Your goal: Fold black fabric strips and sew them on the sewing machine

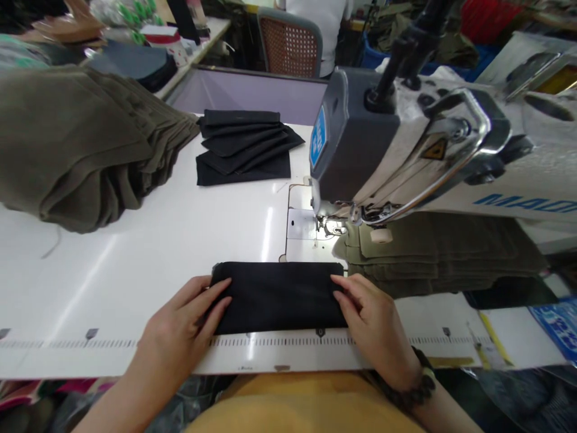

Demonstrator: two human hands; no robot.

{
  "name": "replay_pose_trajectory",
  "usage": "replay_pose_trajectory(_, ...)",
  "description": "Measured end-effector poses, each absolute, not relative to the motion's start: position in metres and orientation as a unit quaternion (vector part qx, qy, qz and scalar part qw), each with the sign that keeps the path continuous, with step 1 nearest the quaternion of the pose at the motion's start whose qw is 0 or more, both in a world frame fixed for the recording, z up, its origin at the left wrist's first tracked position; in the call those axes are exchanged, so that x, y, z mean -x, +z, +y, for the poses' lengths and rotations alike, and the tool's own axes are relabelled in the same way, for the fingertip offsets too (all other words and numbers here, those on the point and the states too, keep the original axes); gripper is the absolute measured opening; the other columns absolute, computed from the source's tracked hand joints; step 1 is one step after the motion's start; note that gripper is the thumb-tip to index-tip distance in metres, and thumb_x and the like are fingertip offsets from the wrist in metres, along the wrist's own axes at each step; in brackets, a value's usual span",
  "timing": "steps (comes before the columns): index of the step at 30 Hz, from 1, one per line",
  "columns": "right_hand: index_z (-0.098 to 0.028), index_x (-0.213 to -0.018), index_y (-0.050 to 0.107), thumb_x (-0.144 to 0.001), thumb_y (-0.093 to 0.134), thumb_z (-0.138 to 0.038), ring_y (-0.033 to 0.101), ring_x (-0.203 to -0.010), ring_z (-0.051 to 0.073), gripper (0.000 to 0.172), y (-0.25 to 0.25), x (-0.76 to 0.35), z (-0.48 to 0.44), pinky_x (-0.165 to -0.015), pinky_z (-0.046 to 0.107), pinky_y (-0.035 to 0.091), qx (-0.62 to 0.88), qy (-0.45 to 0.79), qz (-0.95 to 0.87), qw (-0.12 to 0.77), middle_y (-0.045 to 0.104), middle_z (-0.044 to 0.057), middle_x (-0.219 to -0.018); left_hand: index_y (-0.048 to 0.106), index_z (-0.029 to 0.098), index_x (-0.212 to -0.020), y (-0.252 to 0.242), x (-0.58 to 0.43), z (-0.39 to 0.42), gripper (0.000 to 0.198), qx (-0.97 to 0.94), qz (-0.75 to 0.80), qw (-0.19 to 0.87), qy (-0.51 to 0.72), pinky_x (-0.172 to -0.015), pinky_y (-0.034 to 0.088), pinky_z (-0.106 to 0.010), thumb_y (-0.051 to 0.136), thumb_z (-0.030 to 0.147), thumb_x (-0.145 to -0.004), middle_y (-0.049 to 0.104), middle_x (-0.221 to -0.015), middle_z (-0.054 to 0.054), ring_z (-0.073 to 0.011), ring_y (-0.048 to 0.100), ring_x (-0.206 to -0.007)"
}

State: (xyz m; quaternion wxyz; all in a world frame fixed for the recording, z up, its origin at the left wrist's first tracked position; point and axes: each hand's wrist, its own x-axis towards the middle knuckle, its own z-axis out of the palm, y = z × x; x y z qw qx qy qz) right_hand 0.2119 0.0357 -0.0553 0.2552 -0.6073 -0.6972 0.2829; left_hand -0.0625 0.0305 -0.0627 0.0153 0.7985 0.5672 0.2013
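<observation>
A flat black cloth point(279, 297) was at the near edge of the white table point(135, 282), in front of the sewing machine point(369, 132). The left hand point(180, 322) and the right hand point(378, 322), both half curled, touched its two ends, thumb and forefinger slightly parted; whether they gripped it, I could not tell. Farther back lay more black pieces point(246, 147).
</observation>
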Motion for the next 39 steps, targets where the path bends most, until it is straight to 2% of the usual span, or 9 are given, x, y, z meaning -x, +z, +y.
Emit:
replay_pose_trajectory(9,-0.016,-0.1,0.059,-0.083,0.043,-0.017,0.056,-0.075,0.015,0.023,-0.055,-0.212,0.036,-0.067,0.026,0.046,0.612,0.272,-0.699,0.25,0.058,0.005,-0.083,0.057,0.021,-0.103,-0.065,0.062,0.03,0.027,-0.791,0.569,0.019,0.224,-0.078,0.052,-0.027,0.041,0.033,-0.086,0.058,-0.095,-0.004,-0.016,0.061,-0.081)
replay_pose_trajectory(14,-0.017,-0.1,0.059,-0.083,0.042,-0.018,0.057,-0.074,0.015,0.024,-0.055,-0.212,0.037,-0.065,0.026,0.046,0.615,0.266,-0.702,0.24,0.059,0.004,-0.082,0.058,0.022,-0.102,-0.067,0.062,0.031,0.025,-0.779,0.582,0.046,0.231,-0.074,0.052,-0.024,0.043,0.033,-0.085,0.058,-0.094,-0.004,-0.0144,0.061,-0.077)
replay_pose_trajectory(19,-0.018,-0.099,0.059,-0.084,0.042,-0.022,0.057,-0.072,0.015,0.023,-0.058,-0.213,0.036,-0.064,0.025,0.045,0.614,0.263,-0.708,0.23,0.058,0.003,-0.08,0.06,0.017,-0.098,-0.062,0.059,0.031,0.024,-0.774,0.585,0.057,0.235,-0.072,0.052,-0.022,0.043,0.028,-0.085,0.057,-0.091,-0.006,-0.0141,0.06,-0.078)
replay_pose_trajectory(32,-0.021,-0.098,0.061,-0.084,0.042,-0.03,0.06,-0.07,0.016,0.026,-0.066,-0.216,0.037,-0.059,0.024,0.047,0.606,0.221,-0.728,0.232,0.061,0.003,-0.081,0.06,0.017,-0.097,-0.058,0.061,0.03,0.022,-0.748,0.603,0.131,0.245,-0.069,0.053,-0.023,0.045,0.024,-0.083,0.058,-0.092,-0.006,-0.0148,0.06,-0.081)
replay_pose_trajectory(39,-0.023,-0.1,0.06,-0.083,0.046,-0.031,0.062,-0.067,0.012,0.024,-0.072,-0.226,0.04,-0.054,0.017,0.047,0.569,0.181,-0.772,0.219,0.062,0.001,-0.081,0.061,0.017,-0.097,-0.056,0.059,0.026,0.021,-0.74,0.612,0.139,0.243,-0.072,0.052,-0.022,0.045,0.022,-0.083,0.057,-0.095,-0.006,-0.0143,0.059,-0.083)
